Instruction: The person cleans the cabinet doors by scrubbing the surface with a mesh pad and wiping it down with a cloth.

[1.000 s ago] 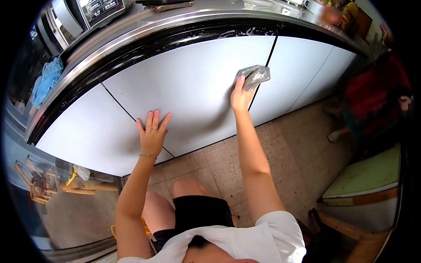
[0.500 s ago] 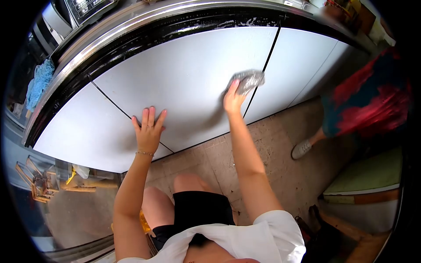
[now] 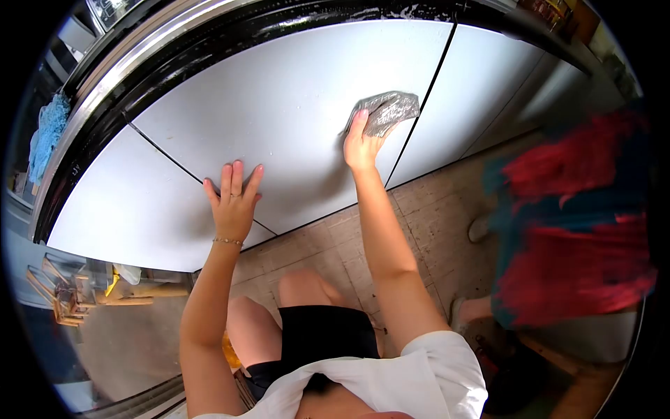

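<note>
A white cabinet front (image 3: 279, 91) fills the upper middle of the head view, split into panels by dark seams. My left hand (image 3: 234, 206) lies against it with spread fingers, across the left seam, and holds nothing. A thin bracelet (image 3: 227, 241) circles that wrist. My right hand (image 3: 364, 146) grips a shiny silver-grey cloth (image 3: 394, 113), pressed to the panel just left of the right seam. The thumb shows on the cloth; the other fingers are mostly hidden beneath it. Small droplets dot the panel between my hands.
A black edge and a metal rim (image 3: 160, 42) run above the panels. A blue fluffy cloth (image 3: 49, 136) hangs at the left. Close on my right, a person in a red and teal garment (image 3: 572, 265) stands on the tiled floor (image 3: 335, 244). Small wooden chair-like frames (image 3: 63, 290) are lower left.
My right hand has moved the cloth slightly up and left on the panel. My left hand stays on the panel. The person at the right has come nearer, blurred by motion.
</note>
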The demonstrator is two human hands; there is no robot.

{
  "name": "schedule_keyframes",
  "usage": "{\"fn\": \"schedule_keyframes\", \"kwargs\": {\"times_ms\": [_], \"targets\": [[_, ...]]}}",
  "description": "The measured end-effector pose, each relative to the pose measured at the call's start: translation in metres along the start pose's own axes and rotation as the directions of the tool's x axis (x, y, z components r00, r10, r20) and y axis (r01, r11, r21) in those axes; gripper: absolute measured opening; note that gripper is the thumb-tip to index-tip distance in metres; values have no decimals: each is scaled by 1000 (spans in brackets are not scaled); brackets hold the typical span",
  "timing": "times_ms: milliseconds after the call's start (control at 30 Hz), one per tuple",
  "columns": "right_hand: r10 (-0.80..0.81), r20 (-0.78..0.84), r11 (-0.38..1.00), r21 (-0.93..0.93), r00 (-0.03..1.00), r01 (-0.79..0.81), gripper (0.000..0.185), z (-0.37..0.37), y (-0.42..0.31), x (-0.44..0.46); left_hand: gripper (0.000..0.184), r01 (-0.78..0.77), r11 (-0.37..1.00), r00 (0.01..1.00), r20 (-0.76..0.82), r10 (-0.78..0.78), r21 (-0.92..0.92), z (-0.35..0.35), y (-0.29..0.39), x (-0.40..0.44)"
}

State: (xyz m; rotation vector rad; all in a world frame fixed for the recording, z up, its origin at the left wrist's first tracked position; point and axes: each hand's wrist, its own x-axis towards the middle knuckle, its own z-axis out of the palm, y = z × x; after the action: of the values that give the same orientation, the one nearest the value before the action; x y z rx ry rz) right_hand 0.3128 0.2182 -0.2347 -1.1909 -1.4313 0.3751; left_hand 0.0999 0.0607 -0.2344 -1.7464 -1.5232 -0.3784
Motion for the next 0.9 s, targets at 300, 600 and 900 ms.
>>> {"fn": "schedule_keyframes", "kwargs": {"times_ms": [300,600,900], "targets": [[662,50,657,442,748,-611,65,33,106,-90,71,-4,1000,1000,-12,4,16,1,1,2],[460,168,778,397,872,-487,67,59,70,-121,72,-12,1000,1000,4,12,17,1,1,1],[666,131,555,571,734,-605,69,29,93,-75,74,-21,998,1000,11,21,66,0,1,-1]]}}
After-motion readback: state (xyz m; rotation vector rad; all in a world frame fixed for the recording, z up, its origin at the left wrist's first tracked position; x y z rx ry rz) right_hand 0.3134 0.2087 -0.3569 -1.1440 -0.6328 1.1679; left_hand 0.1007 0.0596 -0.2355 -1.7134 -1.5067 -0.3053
